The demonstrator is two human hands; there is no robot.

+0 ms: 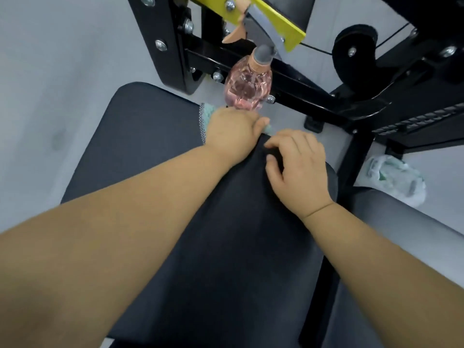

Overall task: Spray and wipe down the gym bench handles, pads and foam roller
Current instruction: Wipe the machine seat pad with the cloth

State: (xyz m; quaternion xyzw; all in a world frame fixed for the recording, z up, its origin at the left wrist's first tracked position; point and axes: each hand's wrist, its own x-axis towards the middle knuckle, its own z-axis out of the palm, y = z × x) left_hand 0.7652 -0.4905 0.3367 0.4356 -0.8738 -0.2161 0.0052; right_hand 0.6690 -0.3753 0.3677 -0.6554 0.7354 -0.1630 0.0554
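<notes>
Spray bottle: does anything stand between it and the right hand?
Partly. The left hand, holding the cloth at the far edge of the pad, sits just before the spray bottle. The right hand would have to pass beside its thumb.

Both our arms were bare and stretched forward, converging toward mid-frame. Left forearm ran in diagonally from the lower left, right forearm from the lower right. Left hand was palm down, knuckles up, fingers curled over a cloth. Right hand sat just beside it and nearer us, palm down, fingers bent, tips resting on the pad, holding nothing. Hands were close, not touching.
</notes>
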